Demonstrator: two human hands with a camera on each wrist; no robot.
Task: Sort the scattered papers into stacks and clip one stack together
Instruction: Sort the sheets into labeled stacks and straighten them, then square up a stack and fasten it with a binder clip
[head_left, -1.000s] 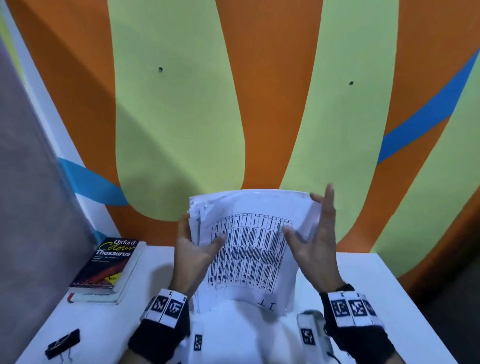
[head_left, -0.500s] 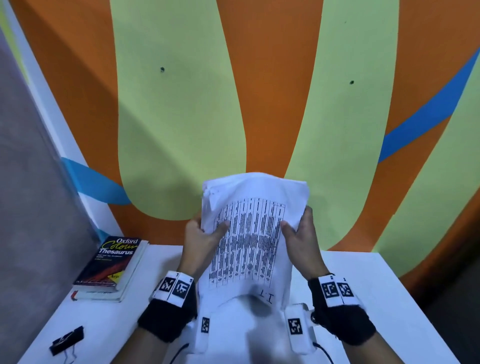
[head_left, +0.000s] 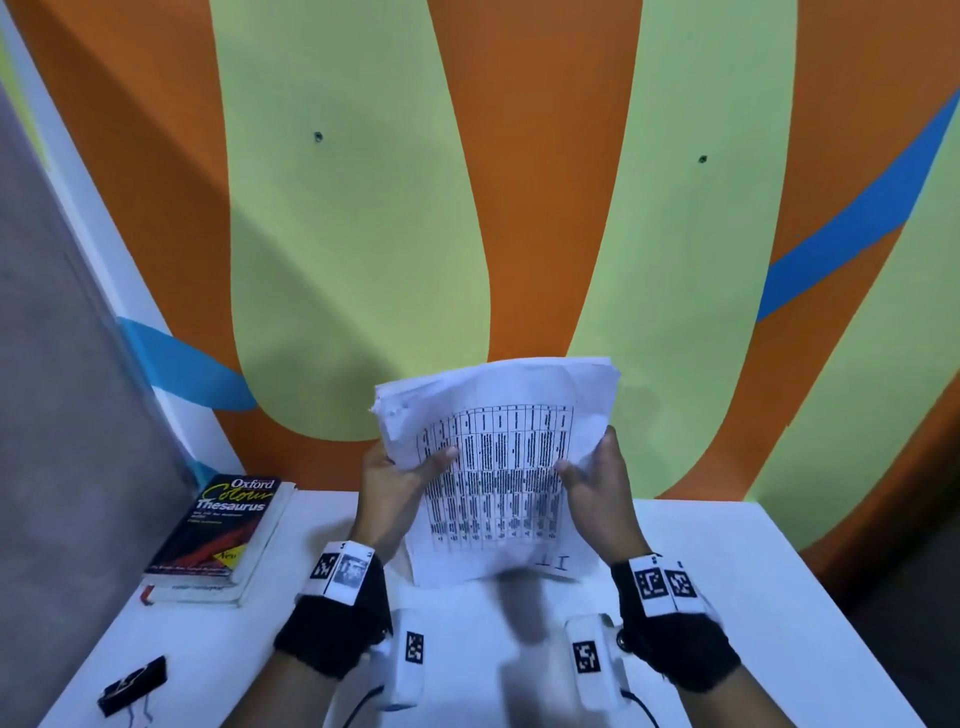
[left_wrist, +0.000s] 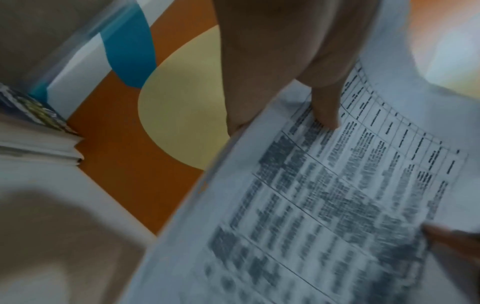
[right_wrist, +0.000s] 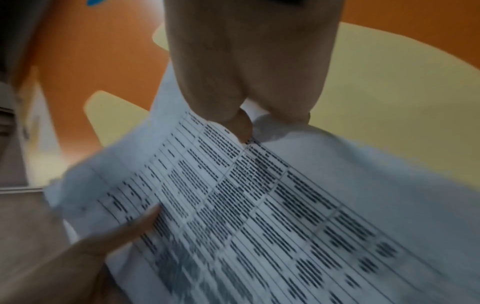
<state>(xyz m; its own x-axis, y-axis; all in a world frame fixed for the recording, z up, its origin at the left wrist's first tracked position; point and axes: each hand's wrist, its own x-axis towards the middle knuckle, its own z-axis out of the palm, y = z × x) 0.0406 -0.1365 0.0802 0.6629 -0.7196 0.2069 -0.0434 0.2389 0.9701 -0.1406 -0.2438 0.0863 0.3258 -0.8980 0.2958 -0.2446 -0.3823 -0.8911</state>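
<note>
A stack of white papers (head_left: 498, 467) with a printed table on the front sheet stands upright over the white table (head_left: 727, 597). My left hand (head_left: 395, 483) grips its left edge, thumb on the print and fingers behind. My right hand (head_left: 597, 478) grips the right edge the same way. The stack's bottom edge is near the tabletop; contact cannot be told. Its upper left corner is ragged, with sheets out of line. Both wrist views show the papers (left_wrist: 337, 205) (right_wrist: 259, 205) with a thumb on the print. A black binder clip (head_left: 132, 686) lies at the table's front left corner.
A thesaurus (head_left: 223, 535) lies on top of another book at the table's back left. An orange, green and blue painted wall (head_left: 519, 208) rises right behind the table. A grey partition (head_left: 62, 415) closes the left side.
My right hand, whose fingers were spread beside the stack, has closed onto the right edge. Both hands have drawn the sheets into a narrower, more upright bundle.
</note>
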